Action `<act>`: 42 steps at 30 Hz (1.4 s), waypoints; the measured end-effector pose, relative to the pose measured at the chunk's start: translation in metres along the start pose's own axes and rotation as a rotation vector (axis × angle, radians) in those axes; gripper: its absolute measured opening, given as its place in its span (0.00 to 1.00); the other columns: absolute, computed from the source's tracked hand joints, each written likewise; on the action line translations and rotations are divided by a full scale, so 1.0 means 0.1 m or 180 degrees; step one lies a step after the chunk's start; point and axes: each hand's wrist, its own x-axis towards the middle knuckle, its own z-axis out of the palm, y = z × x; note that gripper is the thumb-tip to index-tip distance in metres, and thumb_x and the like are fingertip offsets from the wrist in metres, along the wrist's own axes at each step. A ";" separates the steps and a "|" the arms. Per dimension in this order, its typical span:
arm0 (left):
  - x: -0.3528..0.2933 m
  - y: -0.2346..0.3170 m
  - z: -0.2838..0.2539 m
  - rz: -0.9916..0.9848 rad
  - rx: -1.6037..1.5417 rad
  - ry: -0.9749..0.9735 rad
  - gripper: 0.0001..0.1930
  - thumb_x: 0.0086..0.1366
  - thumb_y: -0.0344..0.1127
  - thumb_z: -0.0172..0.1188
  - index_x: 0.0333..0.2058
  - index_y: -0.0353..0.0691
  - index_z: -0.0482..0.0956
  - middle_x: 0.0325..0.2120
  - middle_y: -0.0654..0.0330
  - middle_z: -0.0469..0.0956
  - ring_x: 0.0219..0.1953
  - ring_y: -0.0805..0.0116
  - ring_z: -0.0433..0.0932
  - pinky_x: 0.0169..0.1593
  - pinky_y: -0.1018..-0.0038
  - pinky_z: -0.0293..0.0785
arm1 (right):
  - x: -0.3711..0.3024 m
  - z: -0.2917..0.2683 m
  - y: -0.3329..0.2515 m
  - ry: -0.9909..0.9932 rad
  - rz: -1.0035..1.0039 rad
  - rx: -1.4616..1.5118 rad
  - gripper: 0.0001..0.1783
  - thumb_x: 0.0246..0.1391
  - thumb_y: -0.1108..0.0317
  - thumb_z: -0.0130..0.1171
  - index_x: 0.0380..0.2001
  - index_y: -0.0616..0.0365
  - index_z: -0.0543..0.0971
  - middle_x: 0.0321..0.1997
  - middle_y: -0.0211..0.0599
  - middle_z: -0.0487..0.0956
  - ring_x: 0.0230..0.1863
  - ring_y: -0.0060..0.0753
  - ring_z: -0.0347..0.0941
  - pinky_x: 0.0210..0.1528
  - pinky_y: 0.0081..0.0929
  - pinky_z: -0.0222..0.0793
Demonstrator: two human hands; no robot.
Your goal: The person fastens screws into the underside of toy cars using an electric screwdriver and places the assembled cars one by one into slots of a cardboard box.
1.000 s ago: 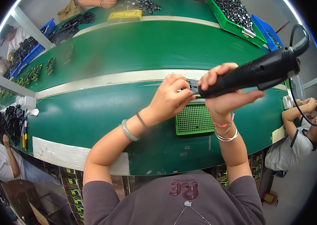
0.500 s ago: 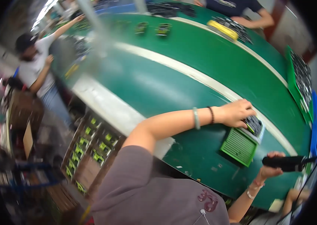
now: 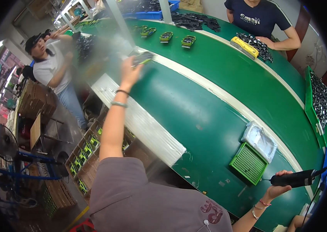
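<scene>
My left arm stretches out to the far left over the green table. That hand (image 3: 129,74) grips a small black-and-green plastic part (image 3: 144,58), blurred by motion, near the white strip along the conveyor. At the lower right, my right hand (image 3: 280,187) is wrapped round a black electric screwdriver (image 3: 295,178) with a cord at its rear. Its thin bit points left toward a green perforated basket (image 3: 249,163) on the table. Touching the basket's far side is a white tray (image 3: 273,153) with a pale lining.
Several similar black-and-green parts (image 3: 166,37) lie on the green conveyor (image 3: 225,73). A yellow box (image 3: 244,47) and black pieces are near a person (image 3: 254,19) opposite. Another person (image 3: 53,67) stands at left. Below my left arm, a divided carton (image 3: 94,162) holds several green parts.
My left hand has swung from beside the basket to the far left, carrying the black-and-green part. The right hand still holds the screwdriver at nearly the same place.
</scene>
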 end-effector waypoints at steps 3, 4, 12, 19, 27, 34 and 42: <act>-0.12 -0.81 -0.36 -0.0494 0.0738 0.0266 0.23 0.50 0.39 0.65 0.44 0.37 0.72 0.38 0.50 0.73 0.43 0.52 0.70 0.48 0.64 0.66 | 0.00 0.02 0.00 -0.0035 0.0024 0.0101 0.45 0.40 0.22 0.43 0.34 0.61 0.65 0.24 0.35 0.65 0.26 0.28 0.62 0.30 0.22 0.61; -0.15 -0.83 -0.45 -0.0483 0.0716 0.0373 0.24 0.49 0.39 0.65 0.45 0.38 0.72 0.39 0.49 0.73 0.44 0.52 0.70 0.48 0.64 0.66 | -0.01 0.02 -0.01 0.0014 0.0007 0.0062 0.45 0.40 0.22 0.43 0.34 0.61 0.65 0.24 0.35 0.65 0.26 0.28 0.62 0.30 0.22 0.61; -0.44 -1.57 -0.81 -0.1605 0.1223 0.0301 0.28 0.52 0.42 0.62 0.49 0.35 0.68 0.46 0.43 0.67 0.51 0.47 0.64 0.56 0.62 0.60 | 0.01 0.04 0.01 0.0076 0.0086 0.0234 0.45 0.40 0.22 0.42 0.33 0.61 0.66 0.25 0.35 0.65 0.26 0.28 0.62 0.30 0.22 0.61; -0.28 -0.94 -0.45 -0.0790 0.1948 0.1271 0.28 0.43 0.44 0.66 0.43 0.38 0.70 0.46 0.39 0.63 0.51 0.42 0.59 0.55 0.51 0.54 | 0.03 -0.09 0.14 0.0236 0.0026 0.0256 0.45 0.43 0.25 0.42 0.39 0.62 0.65 0.26 0.35 0.66 0.27 0.28 0.62 0.32 0.25 0.61; 0.12 1.05 0.55 -0.0818 -0.1004 0.0894 0.18 0.43 0.34 0.65 0.35 0.38 0.73 0.38 0.49 0.68 0.48 0.51 0.61 0.52 0.57 0.56 | 0.08 -0.13 0.13 0.0171 0.0141 0.0250 0.47 0.40 0.22 0.43 0.36 0.62 0.63 0.26 0.37 0.62 0.29 0.31 0.60 0.35 0.26 0.61; -0.45 2.21 1.27 0.1203 -0.1081 -0.1667 0.22 0.52 0.46 0.59 0.43 0.41 0.71 0.50 0.43 0.62 0.58 0.43 0.56 0.57 0.49 0.54 | 0.10 -0.28 0.11 0.0209 0.0203 0.0349 0.45 0.40 0.23 0.44 0.36 0.62 0.65 0.26 0.38 0.64 0.28 0.31 0.62 0.33 0.26 0.62; -0.58 2.10 1.11 0.1219 -0.0783 -0.2097 0.24 0.59 0.46 0.52 0.51 0.40 0.67 0.54 0.47 0.62 0.60 0.45 0.55 0.59 0.46 0.51 | 0.46 -1.15 0.82 -0.0397 0.0699 0.0420 0.32 0.49 0.35 0.45 0.32 0.58 0.65 0.19 0.34 0.65 0.20 0.28 0.63 0.25 0.23 0.64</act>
